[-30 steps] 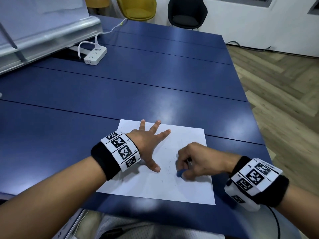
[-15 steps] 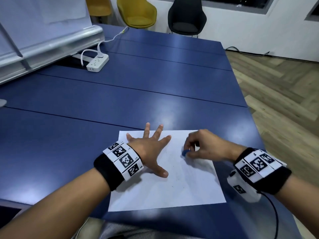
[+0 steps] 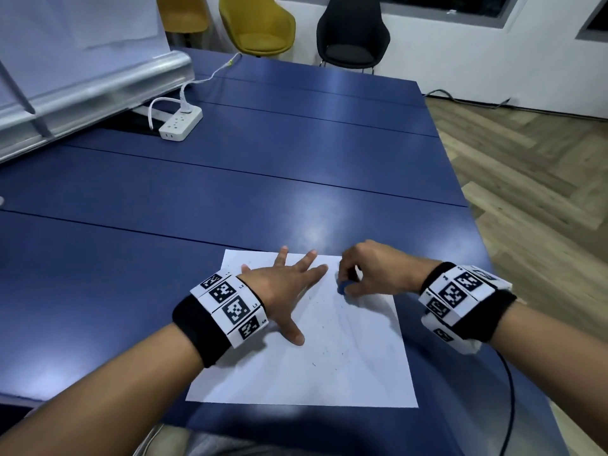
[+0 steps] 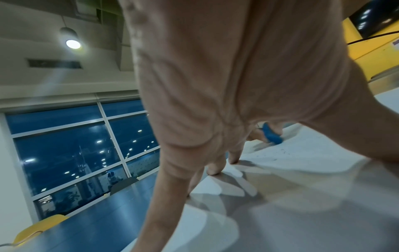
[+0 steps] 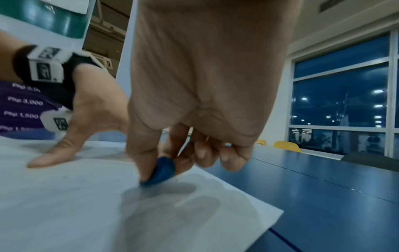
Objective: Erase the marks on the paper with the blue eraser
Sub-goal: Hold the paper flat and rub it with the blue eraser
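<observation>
Lying on the near part of the blue bench (image 3: 296, 166), the white paper (image 3: 345, 363) carried small dark specks around its middle, and any faint marks on it were too slight to read. Nearest the person, the left hand (image 3: 283, 287) was spread flat on the sheet's left half, its fingers (image 3: 311, 256) straight and splayed toward the far edge and its thumb (image 3: 292, 334) stretched back toward the near side; that grip was fully opened and had hold of nothing, only pressing the sheet down. Just beyond and to the right, the right hand (image 3: 371, 268) hovered low over the far right part of the sheet, its grip closed to a pinch on the blue eraser (image 3: 343, 287) between thumb and fingers. The right wrist view showed the blue eraser (image 5: 163, 170) tilted, its lower end touching the paper (image 5: 86, 204), with the other fingers curled beside it. Both wrists wore black bands with white coded tags. Farther off, a white power strip (image 3: 180, 124) with its cable lay on the bench beside a whiteboard stand, and past the far edge stood two yellow chairs and a black chair (image 3: 352, 34) against the wall.
</observation>
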Available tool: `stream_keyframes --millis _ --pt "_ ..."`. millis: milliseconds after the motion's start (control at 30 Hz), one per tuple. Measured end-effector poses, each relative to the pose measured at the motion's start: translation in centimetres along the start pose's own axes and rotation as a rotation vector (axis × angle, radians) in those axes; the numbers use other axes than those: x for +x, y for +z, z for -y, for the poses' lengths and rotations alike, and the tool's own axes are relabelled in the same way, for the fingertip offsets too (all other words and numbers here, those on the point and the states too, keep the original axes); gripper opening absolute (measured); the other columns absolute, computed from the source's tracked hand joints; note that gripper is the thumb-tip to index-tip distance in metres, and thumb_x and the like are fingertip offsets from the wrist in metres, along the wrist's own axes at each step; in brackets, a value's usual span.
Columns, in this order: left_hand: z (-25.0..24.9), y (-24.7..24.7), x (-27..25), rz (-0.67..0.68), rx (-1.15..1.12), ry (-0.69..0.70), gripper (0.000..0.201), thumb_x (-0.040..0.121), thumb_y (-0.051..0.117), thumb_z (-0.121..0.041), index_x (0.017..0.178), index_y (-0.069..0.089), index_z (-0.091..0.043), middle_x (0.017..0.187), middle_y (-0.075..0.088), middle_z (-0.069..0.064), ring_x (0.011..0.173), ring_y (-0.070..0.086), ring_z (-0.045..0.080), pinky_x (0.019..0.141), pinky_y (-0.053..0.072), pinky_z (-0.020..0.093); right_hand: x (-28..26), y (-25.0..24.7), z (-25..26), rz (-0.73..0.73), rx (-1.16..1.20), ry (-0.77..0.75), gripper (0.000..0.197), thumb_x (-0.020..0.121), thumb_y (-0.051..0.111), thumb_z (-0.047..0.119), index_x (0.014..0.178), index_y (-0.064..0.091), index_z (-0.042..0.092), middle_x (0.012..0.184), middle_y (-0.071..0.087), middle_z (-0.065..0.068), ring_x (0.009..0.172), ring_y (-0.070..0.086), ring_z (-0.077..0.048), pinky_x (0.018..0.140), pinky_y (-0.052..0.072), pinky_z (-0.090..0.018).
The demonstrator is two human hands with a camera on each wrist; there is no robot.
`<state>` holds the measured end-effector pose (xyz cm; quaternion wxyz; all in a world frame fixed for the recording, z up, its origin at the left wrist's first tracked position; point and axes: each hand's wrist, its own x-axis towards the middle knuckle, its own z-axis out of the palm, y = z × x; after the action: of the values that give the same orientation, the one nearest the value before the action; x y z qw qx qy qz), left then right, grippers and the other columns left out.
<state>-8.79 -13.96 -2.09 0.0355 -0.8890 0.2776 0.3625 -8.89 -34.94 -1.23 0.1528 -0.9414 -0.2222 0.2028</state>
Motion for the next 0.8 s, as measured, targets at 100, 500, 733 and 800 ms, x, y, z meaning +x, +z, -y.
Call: stream_keyframes --millis 100,500,733,800 --pt "0.3 0.1 0.3 -0.005 -0.001 0.012 0.133 0.065 0.087 -0.050 0.153 -0.012 -0.043 0.154 -0.031 -0.028 0.146 -0.028 0.025 0.098 0.022 0.081 -0.3 0.5 0.2 -0.007 0.061 -0.011 0.003 0.074 0.070 0.018 0.076 0.069 0.020 0.080 0.070 0.009 0.071 0.060 -0.010 0.063 0.049 -0.025" --pt "0.7 -0.2 0.5 0.008 0.012 0.010 0.136 0.064 0.088 -0.049 0.152 -0.015 -0.043 0.152 -0.033 -0.030 0.145 -0.030 0.025 0.099 0.024 0.080 -1.1 1.1 1.8 0.235 0.179 -0.002 0.009 0.069 0.077 0.010 0.068 0.068 0.012 0.078 0.073 0.008 0.066 0.064 -0.001 0.064 0.052 -0.023" --pt "0.8 -0.1 1.0 0.022 0.026 0.015 0.135 0.064 0.088 -0.048 0.150 -0.016 -0.049 0.151 -0.036 -0.028 0.144 -0.031 0.029 0.097 0.027 0.080 -1.7 1.6 1.5 0.253 0.275 0.007 0.023 0.068 0.075 0.008 0.060 0.062 0.025 0.076 0.072 0.008 0.069 0.066 -0.006 0.062 0.049 -0.021" --pt "0.9 0.0 1.2 0.019 0.035 0.020 0.135 0.063 0.088 -0.048 0.150 -0.015 -0.049 0.151 -0.036 -0.028 0.144 -0.031 0.029 0.097 0.030 0.078 -1.6 1.2 1.3 0.194 0.272 0.044 0.011 0.070 0.074 0.009 0.067 0.068 0.017 0.075 0.072 0.011 0.066 0.064 -0.005 0.064 0.051 -0.022"
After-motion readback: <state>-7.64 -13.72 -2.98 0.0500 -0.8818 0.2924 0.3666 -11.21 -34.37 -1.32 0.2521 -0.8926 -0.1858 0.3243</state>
